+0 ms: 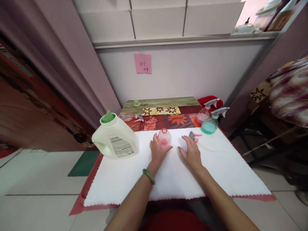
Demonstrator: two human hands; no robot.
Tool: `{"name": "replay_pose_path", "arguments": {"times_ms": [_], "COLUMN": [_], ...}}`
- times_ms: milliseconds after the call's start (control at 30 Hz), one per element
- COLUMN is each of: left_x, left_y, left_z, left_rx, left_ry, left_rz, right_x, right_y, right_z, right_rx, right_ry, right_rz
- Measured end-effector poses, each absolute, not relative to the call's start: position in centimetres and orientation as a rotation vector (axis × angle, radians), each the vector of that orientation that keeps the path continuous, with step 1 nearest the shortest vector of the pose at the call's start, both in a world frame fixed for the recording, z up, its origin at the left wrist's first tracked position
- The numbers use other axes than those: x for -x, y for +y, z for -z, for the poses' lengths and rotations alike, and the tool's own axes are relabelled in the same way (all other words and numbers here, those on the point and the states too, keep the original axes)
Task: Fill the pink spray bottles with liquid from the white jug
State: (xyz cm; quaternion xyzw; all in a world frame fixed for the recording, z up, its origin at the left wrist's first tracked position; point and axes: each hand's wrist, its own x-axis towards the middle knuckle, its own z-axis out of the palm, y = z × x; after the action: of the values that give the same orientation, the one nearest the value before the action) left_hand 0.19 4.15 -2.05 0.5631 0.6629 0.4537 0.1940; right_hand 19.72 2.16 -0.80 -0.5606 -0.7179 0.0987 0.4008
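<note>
Near the middle of a white cloth (173, 179) spread over a bench (163, 102) stands a small, round pink bottle (166, 135), see-through and upright, its neck open and a little pink liquid at the bottom. The left hand (158, 150), with a green bangle (149, 176) on its wrist, is curled around the bottle's lower near side, fingers at the left and thumb toward the right. The right hand (192, 153) is empty, its fingers parted and slightly bent, just beside a grey and pink spray head (193, 136) that lies on the cloth, its thin tube trailing right. To the left stands a large pale jug (120, 134) with a green spout (108, 116). Behind it, a clear bottle (127, 116) lies on its side, near a small green cap (137, 103). At the back right, two spray bottles stand close together: one with pink liquid (203, 116), one with blue-green liquid (209, 125). A pink note (143, 64) reading 357 hangs on the wall beyond. Far right, another person's checked clothing (291, 93) shows, blurred.
</note>
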Motion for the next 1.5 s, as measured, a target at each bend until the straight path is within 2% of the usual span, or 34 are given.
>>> {"name": "replay_pose_path", "arguments": {"times_ms": [200, 433, 600, 800, 933, 1033, 1133, 1300, 1500], "left_x": [1.8, 5.0, 10.4, 18.8, 22.4, 23.4, 23.7, 24.0, 23.5], "left_y": [2.9, -5.3, -8.6, -6.7, -5.2, -3.8, -2.3, -1.1, -1.6], "left_z": [2.8, 0.9, -2.2, -3.8, -3.0, -2.3, -1.9, -1.9, -4.3], "left_rx": [-1.749, -1.826, -1.585, -0.988, -0.817, -0.780, -0.764, -0.809, -1.018], "left_ry": [1.668, 1.704, 1.989, 2.158, 2.095, 1.970, 1.886, 1.940, 2.076], "left_rz": [-1.311, -1.470, -1.787, -2.076, -2.092, -2.053, -1.984, -1.884, -1.759], "right_x": [-14.5, -11.8, -12.8, -13.9, -14.1, -12.6, -9.7, -5.4, -3.5], "right_y": [3.8, 5.3, 5.6, 4.9, 2.8, 0.8, -0.8, -1.6, 0.2], "right_z": [1.0, 0.4, 0.7, 1.8, 1.2, 0.4, 0.1, -0.8, -6.4], "right_rx": [1.330, 1.471, 1.569, 1.519, 1.266, 0.934, 0.721, 0.719, 0.787], "right_ry": [-1.741, -1.679, -1.598, -1.575, -1.507, -1.650, -1.818, -1.848, -1.764], "right_rz": [-0.728, -0.760, -0.654, -0.583, -0.173, -0.055, -0.241, -0.673, -0.959]}}
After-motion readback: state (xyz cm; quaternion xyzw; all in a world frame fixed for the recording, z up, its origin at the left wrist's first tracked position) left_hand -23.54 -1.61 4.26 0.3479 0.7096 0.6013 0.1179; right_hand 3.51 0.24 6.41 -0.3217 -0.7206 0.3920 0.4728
